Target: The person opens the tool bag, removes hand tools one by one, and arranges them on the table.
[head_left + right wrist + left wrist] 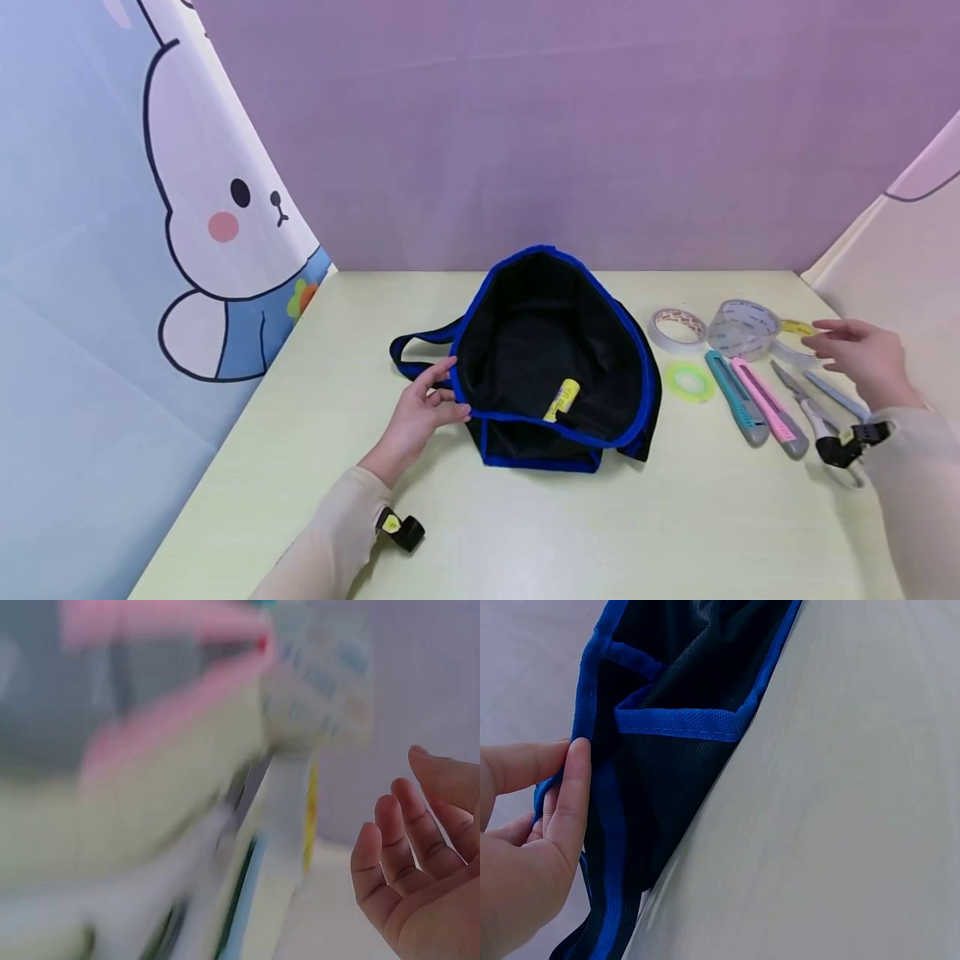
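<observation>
My left hand [420,417] pinches the blue-trimmed rim of a black fabric bag [525,333] between thumb and fingers. The bag stands with its mouth wide toward me, and a yellow glue stick [562,400] lies inside near the front edge. In the left wrist view the blue rim [592,697] passes between thumb and fingers, with a strap hanging below. At the right, my right hand [862,354] holds nothing, its fingers loosely bent close to a tape roll with a yellow core [797,340]. The right wrist view shows the fingers apart from that roll [289,817].
Beside the bag lie a white tape roll [677,330], a wide clear tape roll [744,328] and a green tape roll [690,382]. Nearer me are a teal utility knife [737,398], a pink one [768,408], scissors [813,412] and a slim blue-grey item [836,393].
</observation>
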The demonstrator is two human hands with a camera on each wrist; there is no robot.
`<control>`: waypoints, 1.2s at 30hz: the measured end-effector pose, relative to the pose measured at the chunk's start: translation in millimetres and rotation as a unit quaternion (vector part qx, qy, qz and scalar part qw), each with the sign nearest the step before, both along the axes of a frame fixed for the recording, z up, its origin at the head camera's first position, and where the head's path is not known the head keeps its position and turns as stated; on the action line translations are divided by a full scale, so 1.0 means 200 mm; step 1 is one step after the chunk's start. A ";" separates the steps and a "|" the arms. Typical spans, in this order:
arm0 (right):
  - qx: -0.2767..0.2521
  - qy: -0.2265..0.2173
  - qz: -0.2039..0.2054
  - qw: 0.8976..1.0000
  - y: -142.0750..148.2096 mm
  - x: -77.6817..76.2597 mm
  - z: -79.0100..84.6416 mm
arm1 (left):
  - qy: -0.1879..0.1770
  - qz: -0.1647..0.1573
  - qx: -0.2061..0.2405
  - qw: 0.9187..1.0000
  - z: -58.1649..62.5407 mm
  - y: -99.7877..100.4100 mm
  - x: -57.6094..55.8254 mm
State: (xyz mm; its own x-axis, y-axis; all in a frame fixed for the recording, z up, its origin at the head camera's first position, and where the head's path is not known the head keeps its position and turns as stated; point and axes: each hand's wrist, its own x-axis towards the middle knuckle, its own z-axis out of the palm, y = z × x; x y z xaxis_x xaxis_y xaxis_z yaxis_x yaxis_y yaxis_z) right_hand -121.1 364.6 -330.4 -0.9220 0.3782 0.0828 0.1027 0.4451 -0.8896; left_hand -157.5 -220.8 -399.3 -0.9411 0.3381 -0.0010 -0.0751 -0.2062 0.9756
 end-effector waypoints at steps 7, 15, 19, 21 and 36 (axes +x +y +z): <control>-0.018 0.060 0.066 0.996 -0.28 -0.09 0.09 | 0.001 0.002 0.005 1.000 0.00 0.00 0.00; 0.004 0.055 0.150 0.987 -0.59 -0.19 0.19 | 0.002 0.001 0.009 1.000 0.00 0.01 0.00; -0.003 0.039 0.179 0.983 -0.71 -0.23 0.21 | 0.004 0.000 0.010 1.000 0.00 0.01 0.00; 0.000 0.035 0.186 0.982 -0.76 -0.24 0.21 | 0.003 0.000 0.011 1.000 0.00 0.01 0.00; 0.121 -0.005 0.395 0.911 -1.17 -0.34 0.22 | 0.006 -0.005 0.005 1.000 0.00 -0.02 0.01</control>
State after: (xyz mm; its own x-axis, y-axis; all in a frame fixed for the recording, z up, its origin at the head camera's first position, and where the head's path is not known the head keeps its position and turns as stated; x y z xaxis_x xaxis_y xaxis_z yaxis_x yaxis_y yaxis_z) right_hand -189.5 130.8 -286.6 -0.8996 -0.4315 0.0664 -0.3272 0.5656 -0.7570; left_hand -156.4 -224.7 -400.3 -0.9376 0.3475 0.0131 -0.0660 -0.2148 0.9744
